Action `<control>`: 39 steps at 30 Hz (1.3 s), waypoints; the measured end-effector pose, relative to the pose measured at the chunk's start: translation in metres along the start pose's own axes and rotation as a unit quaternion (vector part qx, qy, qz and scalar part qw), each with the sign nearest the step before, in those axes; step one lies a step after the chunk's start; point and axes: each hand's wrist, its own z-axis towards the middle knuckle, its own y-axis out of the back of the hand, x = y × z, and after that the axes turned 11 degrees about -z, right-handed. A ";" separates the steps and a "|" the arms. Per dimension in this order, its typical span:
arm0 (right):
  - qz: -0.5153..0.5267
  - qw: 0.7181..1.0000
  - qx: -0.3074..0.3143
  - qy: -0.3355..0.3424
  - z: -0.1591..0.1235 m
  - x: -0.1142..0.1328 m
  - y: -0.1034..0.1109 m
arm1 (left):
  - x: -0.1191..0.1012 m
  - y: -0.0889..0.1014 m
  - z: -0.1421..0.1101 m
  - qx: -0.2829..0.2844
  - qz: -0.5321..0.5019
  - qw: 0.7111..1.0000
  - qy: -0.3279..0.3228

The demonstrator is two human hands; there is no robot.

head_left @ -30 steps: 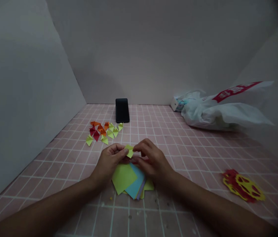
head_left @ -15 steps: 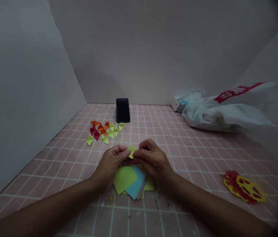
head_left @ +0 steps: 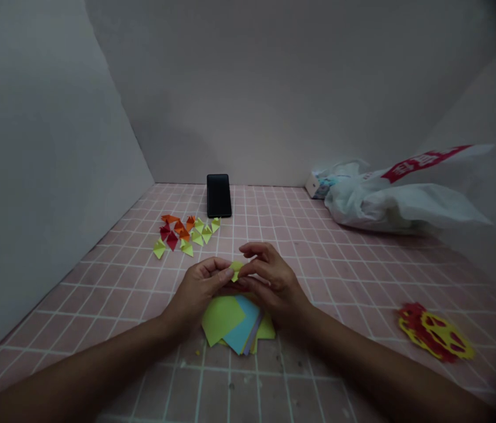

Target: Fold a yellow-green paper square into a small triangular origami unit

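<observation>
Between my two hands is a small folded piece of yellow paper (head_left: 236, 271), held just above the table. My left hand (head_left: 197, 288) pinches its left side between thumb and fingers. On the right side, my right hand (head_left: 274, 282) has its thumb and index finger at the paper, with the other fingers raised and apart. Below the hands lies a fanned stack of coloured paper sheets (head_left: 225, 320), with yellow, light blue and purple showing; my hands hide its far edge.
Several small folded paper pieces (head_left: 185, 230) in red, orange and yellow lie at the left. Behind them is a black phone (head_left: 218, 196). A white plastic bag (head_left: 375, 202) sits at the back right beside a small box (head_left: 316, 185). Red and yellow cut-outs (head_left: 437, 335) lie at the right.
The yellow paper looks smaller and differently folded between the fingers. My right hand's fingers have lifted and spread a little. My left hand stays nearly in place.
</observation>
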 end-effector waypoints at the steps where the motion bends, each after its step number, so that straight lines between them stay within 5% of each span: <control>1: 0.004 1.000 0.000 -0.007 0.000 0.001 0.000 | 0.000 0.001 0.000 0.002 0.006 1.000 -0.005; 12: 0.025 0.998 0.002 -0.053 -0.001 0.010 0.000 | -0.001 0.005 -0.002 0.010 0.135 0.987 -0.082; 25: -0.010 0.999 0.000 -0.050 0.001 0.012 0.001 | -0.002 0.004 -0.001 0.005 0.122 0.991 -0.054; 30: 0.037 0.989 -0.039 -0.140 0.004 0.008 0.004 | -0.003 0.004 0.001 -0.049 0.107 0.992 -0.050; 34: 0.104 0.976 -0.011 -0.193 0.005 0.006 0.003 | -0.004 0.003 0.002 -0.066 0.086 0.993 -0.049; 39: 0.107 0.980 0.029 -0.165 0.005 0.003 0.002 | -0.003 0.005 0.003 -0.063 0.061 0.996 -0.029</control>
